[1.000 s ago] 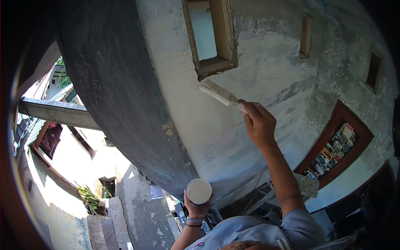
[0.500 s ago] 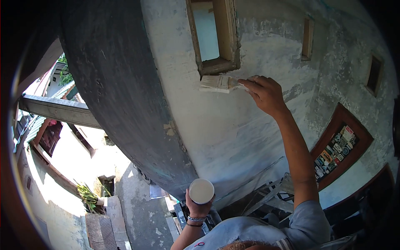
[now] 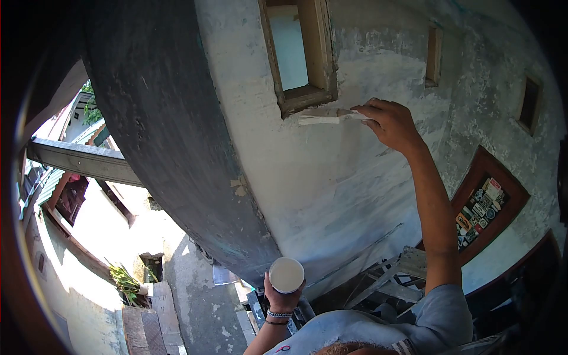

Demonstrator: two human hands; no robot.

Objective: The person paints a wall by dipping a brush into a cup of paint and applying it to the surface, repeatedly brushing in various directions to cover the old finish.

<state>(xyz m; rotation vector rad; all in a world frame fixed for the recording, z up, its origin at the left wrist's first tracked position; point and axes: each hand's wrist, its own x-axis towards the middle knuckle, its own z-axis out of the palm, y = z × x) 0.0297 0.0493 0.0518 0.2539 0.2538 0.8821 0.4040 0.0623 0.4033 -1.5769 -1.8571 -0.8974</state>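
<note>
My right hand [image 3: 390,122] grips the handle of a paintbrush [image 3: 325,116], reaching up with the arm nearly straight. The brush lies at the wall just under the small window opening [image 3: 300,97], seen narrow edge-on with its bristles pointing left. White paint coats the bristles and part of the brush. Low in the view, my left hand [image 3: 282,300] is wrapped round a cup of whitish paint [image 3: 286,275], held upright near my chest. The wall [image 3: 284,171] around the brush is patchy white and grey.
A dark grey curved column [image 3: 165,118] runs down to the left of the wall. Below on the right are metal frames and planks [image 3: 390,284]. A red-framed panel with stickers [image 3: 488,204] hangs farther right. A sunlit alley [image 3: 201,307] lies far below left.
My right hand and the paintbrush have moved slightly right. The brush has turned from its broad face to its narrow edge. The left hand with the cup has stayed nearly still.
</note>
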